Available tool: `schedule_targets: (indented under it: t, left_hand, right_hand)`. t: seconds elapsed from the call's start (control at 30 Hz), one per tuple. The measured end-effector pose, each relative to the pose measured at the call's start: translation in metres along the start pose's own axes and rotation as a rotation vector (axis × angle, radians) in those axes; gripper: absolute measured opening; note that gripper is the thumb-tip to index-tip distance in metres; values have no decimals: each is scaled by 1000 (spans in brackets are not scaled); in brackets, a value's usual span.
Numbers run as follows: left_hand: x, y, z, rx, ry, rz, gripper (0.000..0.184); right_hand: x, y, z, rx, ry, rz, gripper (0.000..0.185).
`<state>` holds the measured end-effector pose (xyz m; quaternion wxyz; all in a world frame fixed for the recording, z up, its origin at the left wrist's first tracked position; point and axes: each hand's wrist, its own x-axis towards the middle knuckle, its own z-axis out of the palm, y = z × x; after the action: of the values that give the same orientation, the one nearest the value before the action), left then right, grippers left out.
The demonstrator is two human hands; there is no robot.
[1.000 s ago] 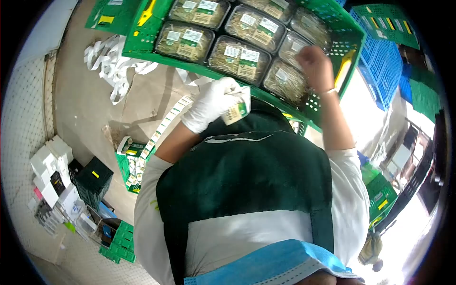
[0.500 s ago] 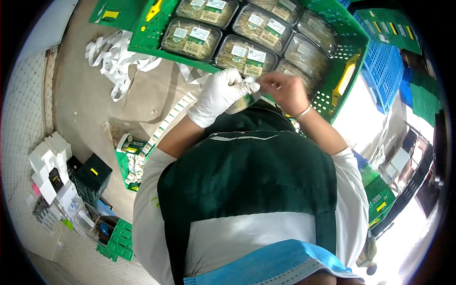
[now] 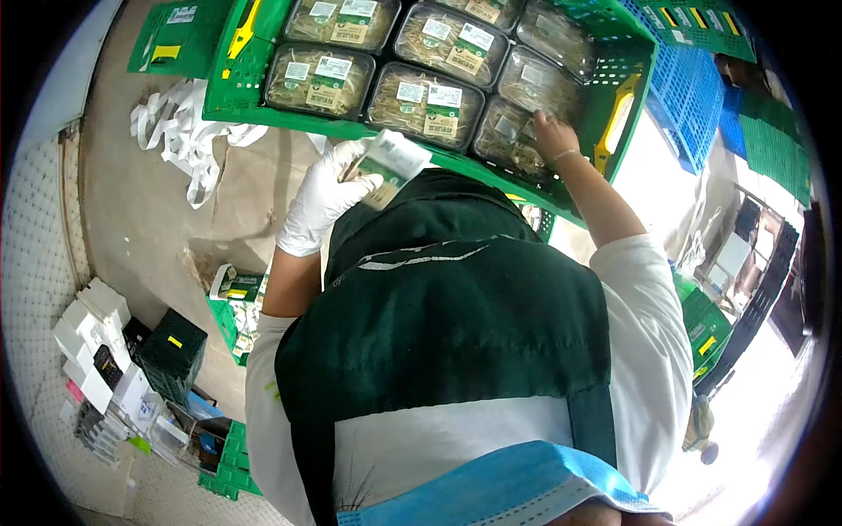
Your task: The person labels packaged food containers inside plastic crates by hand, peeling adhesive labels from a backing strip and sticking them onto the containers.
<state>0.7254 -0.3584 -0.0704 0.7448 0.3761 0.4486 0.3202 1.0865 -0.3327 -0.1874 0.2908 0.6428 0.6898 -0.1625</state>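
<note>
My left hand (image 3: 316, 197), in a white glove, grips a roll of printed green-and-white labels (image 3: 390, 167) in front of the apron. My bare right hand (image 3: 558, 140) reaches over the near right corner of a green crate (image 3: 351, 130). Its fingers are drawn together over the lid of a clear-topped pack (image 3: 507, 156), on what looks like a label, mostly covered by the hand. Beside it, another pack of thin, pale green-brown contents (image 3: 408, 118) carries a small white label and a larger green, white and tan one. Several similar packs fill the crate in rows.
White strip (image 3: 189, 145) lies heaped on the floor at left. A small green crate with labels (image 3: 232, 329) stands below it. A dark crate (image 3: 174, 351) and white boxes (image 3: 92, 329) are at far left. Blue crates (image 3: 688, 105) rise at right.
My hands have moved apart. The right went from the label roll to the near right pack; the left drew left with the roll. The crate appears farther left and higher in view.
</note>
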Motion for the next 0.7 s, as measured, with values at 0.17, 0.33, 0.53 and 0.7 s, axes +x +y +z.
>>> schedule_targets:
  t: [0.17,0.33,0.53,0.7]
  left_hand:
    - [-3,-12,-25,9,19,-36,19]
    - [-9,1,-32,31,191,32,13]
    - [-2,12,-30,-90,81,104,37]
    - [2,17,-32,-84,48,222,44]
  right_hand:
    - [-10,-3,13,71,27,14,55]
    - [0,-13,-5,63,-173,32,60]
    - [38,-114,-34,366,390,-413,45]
    - [34,-98,-24,-25,438,-537,61]
